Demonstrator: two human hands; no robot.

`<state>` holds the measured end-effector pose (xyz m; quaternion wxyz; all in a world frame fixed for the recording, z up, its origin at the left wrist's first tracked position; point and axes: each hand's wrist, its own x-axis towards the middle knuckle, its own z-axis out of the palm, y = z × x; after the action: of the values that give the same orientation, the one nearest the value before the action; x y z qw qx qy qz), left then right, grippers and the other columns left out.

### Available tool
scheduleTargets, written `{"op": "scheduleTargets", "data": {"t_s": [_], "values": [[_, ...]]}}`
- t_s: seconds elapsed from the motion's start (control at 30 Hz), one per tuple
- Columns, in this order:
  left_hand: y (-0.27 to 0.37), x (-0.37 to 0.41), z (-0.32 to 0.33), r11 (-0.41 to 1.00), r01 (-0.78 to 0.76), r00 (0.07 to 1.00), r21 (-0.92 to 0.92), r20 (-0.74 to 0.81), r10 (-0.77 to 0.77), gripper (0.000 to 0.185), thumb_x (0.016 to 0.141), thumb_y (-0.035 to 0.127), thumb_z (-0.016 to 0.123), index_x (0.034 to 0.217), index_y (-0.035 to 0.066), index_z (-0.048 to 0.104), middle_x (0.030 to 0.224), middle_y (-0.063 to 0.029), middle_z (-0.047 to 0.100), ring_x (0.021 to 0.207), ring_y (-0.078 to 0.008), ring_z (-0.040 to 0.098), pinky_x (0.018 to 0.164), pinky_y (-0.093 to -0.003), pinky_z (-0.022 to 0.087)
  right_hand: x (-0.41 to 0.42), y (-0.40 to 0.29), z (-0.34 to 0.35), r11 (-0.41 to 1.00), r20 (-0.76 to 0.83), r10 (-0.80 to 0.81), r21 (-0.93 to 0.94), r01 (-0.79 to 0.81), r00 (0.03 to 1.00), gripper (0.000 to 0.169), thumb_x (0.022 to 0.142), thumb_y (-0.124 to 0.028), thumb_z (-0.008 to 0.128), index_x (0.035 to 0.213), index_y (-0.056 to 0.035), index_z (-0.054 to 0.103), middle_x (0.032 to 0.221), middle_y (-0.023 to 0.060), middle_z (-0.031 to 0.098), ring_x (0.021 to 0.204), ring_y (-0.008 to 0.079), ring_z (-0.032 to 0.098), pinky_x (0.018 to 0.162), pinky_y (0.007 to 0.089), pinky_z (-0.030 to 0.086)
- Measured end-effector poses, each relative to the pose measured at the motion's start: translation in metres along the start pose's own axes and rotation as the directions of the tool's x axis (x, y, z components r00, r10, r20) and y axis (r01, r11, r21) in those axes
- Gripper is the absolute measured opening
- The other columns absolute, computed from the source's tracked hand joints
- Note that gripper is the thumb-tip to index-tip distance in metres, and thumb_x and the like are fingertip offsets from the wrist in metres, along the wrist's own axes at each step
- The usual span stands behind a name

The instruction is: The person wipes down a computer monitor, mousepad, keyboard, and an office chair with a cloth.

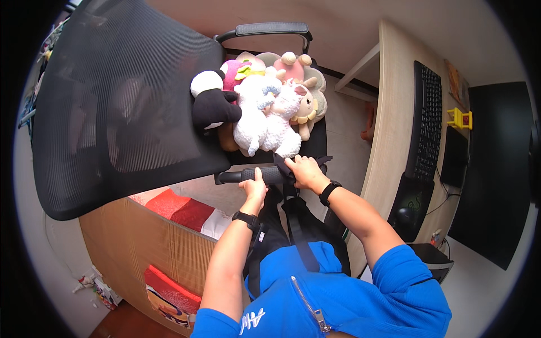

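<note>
My left hand (255, 189) is closed around the near armrest (270, 174) of a black mesh office chair, its thumb lying on the padded top. Farther along that armrest, my right hand (306, 172) grips a dark cloth (282, 164) against the front end. On the chair seat lies a heap of plush toys: a panda (213, 101), a white fluffy toy (251, 118), a second fluffy white toy with pinkish tint (284, 120), and a beige doll with a petal-like collar (305, 105). More plush toys, pink ones among them, are partly hidden behind these.
The mesh backrest (127, 105) rises at left. On the right, a wooden desk (391, 105) carries a black keyboard (426, 122), a mouse (406, 214), a tiny yellow chair (460, 119) and a monitor (494, 169). A bed with a woven mat (148, 236) stands at lower left.
</note>
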<state>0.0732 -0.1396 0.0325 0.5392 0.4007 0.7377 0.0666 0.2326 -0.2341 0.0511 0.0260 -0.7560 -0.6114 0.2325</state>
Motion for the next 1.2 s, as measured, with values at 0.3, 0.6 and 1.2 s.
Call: {"op": "scheduleTargets", "data": {"t_s": [0.3, 0.6, 1.2], "values": [[0.0, 0.013, -0.026, 0.981, -0.141, 0.99, 0.13, -0.011, 0.144, 0.068, 0.091, 0.05, 0.057, 0.112, -0.004, 0.021, 0.087, -0.0186, 0.062, 0.056, -0.0174, 0.062, 0.045, -0.0241, 0.048, 0.003, -0.024, 0.015, 0.993, -0.146, 0.033, 0.121, -0.015, 0.989, 0.064, 0.055, -0.016, 0.081, 0.111, -0.0137, 0.05, 0.094, 0.0133, 0.054, 0.086, 0.032, 0.058, 0.073, 0.0426, 0.046], [0.013, 0.004, -0.027, 0.976, -0.088, 0.996, 0.198, -0.003, 0.09, 0.066, 0.091, 0.049, 0.056, 0.108, -0.005, 0.021, 0.087, -0.0204, 0.061, 0.057, -0.0211, 0.062, 0.053, -0.0273, 0.052, 0.013, -0.015, 0.029, 0.978, -0.101, -0.022, 0.203, 0.043, 0.995, 0.064, 0.069, -0.031, 0.077, 0.123, -0.0131, 0.048, 0.099, 0.016, 0.054, 0.093, 0.0353, 0.056, 0.081, 0.044, 0.045], [0.149, 0.076, -0.285, 0.013, -0.876, 0.453, 0.482, 0.815, 0.362, 0.04, 0.091, 0.029, 0.061, 0.117, 0.0, 0.059, 0.104, -0.0168, 0.066, 0.093, -0.0244, 0.064, 0.082, -0.0352, 0.05, 0.051, -0.178, -0.077, 0.86, -0.791, 0.306, 0.469, 0.203, 0.529, 0.015, 0.08, -0.015, 0.07, 0.086, -0.0044, 0.062, 0.078, 0.0151, 0.062, 0.074, 0.0353, 0.062, 0.064, 0.0411, 0.049]]}}
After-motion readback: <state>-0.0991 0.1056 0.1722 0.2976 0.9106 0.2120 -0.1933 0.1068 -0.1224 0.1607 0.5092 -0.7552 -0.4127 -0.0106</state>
